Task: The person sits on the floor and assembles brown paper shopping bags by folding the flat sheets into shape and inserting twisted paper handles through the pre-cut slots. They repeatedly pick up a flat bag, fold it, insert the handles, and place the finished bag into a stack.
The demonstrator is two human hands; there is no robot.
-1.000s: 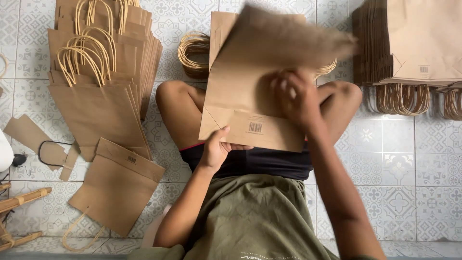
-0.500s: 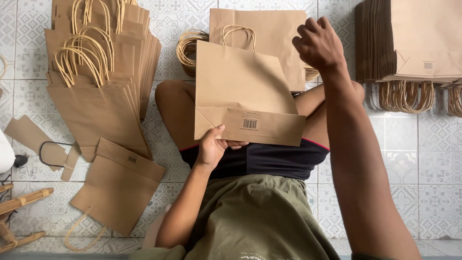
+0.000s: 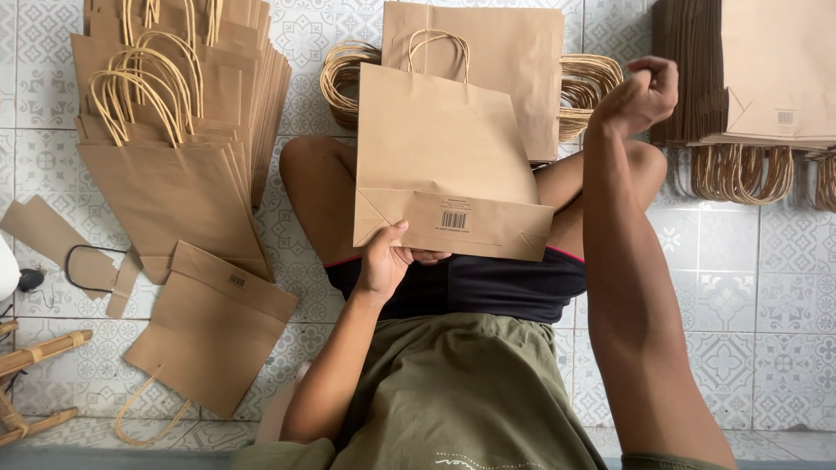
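Note:
A flat brown paper bag with a twine handle lies across my lap, its folded bottom towards me. My left hand grips that bottom edge, thumb on top. My right hand is raised at the far right with its fingers curled shut, just beside a coil of twine handles. I see nothing in it. Another brown bag lies flat on the floor behind the one on my lap.
A fanned stack of handled bags lies at the left, a second twine coil beside it. A tall stack of bags stands at the right. A loose bag, cardboard strips and wooden sticks lie on the tiled floor.
My right hand left the bag on my lap, swept a second bag away to the back, then moved right to the twine coil. The left hand kept its grip.

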